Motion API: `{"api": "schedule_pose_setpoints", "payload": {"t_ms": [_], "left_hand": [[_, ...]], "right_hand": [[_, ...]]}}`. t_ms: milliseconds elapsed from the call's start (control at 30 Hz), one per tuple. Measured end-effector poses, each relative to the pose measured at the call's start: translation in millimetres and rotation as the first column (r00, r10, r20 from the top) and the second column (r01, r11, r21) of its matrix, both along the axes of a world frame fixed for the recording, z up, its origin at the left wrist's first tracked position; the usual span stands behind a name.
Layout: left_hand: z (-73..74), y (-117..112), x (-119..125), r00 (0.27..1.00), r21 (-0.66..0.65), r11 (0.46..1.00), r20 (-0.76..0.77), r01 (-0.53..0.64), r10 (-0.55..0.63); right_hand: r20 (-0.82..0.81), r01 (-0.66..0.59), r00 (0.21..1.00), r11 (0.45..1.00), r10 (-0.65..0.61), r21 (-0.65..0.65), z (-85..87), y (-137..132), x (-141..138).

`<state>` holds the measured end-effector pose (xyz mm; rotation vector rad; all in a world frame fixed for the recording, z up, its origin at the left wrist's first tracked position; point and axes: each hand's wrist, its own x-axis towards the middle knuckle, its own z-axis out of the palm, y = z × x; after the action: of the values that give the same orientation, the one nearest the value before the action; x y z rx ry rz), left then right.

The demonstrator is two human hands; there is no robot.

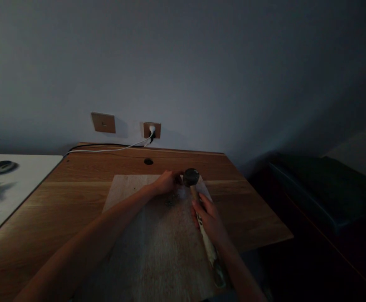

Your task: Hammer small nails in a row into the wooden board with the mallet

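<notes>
My right hand [208, 216] is wrapped around the pale handle of a hammer [208, 247]. Its round, dark metal head points away from me, over the far right part of a worn wooden board [157, 247]. Just left of the hammer head, my left hand [166, 183] rests low over the board with its fingers drawn together. Its fingertips are in shadow, so whatever they pinch is too dark and small to name. A little cluster of small dark pieces [170, 202] lies on the board below my left hand; their kind is unclear.
The board lies on a brown wooden table [248, 205] with a cable hole [148, 161]. Behind, a wall socket [152, 129] holds plugs; cables run left from it. A white surface [22, 176] adjoins at left. A dark cushioned seat [327, 188] stands at right.
</notes>
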<state>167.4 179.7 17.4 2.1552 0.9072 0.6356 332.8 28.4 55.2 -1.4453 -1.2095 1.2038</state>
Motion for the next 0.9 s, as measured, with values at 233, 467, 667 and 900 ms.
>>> {"api": "schedule_pose_setpoints", "payload": {"t_ms": [233,467,667,900], "left_hand": [[0.7,0,0,1.000,-0.023,1.000,-0.025,0.003,-0.003],[10.3,0,-2,0.997,0.030,0.999,-0.077,0.012,-0.010],[30.3,-1,-6,0.957,0.033,0.997,-0.284,0.074,-0.062],[40.5,-20,-5,0.863,0.036,0.945,-0.420,0.325,-0.281]], "right_hand": [[-0.027,-0.002,1.000,0.999,0.001,-0.044,-6.7,2,2],[-0.046,0.015,0.999,1.000,-0.016,-0.024,-6.1,0,1],[-0.070,0.101,0.992,0.995,-0.102,-0.022,-13.1,0,7],[-0.072,0.142,0.987,0.990,-0.141,0.005,-22.5,3,12]]}}
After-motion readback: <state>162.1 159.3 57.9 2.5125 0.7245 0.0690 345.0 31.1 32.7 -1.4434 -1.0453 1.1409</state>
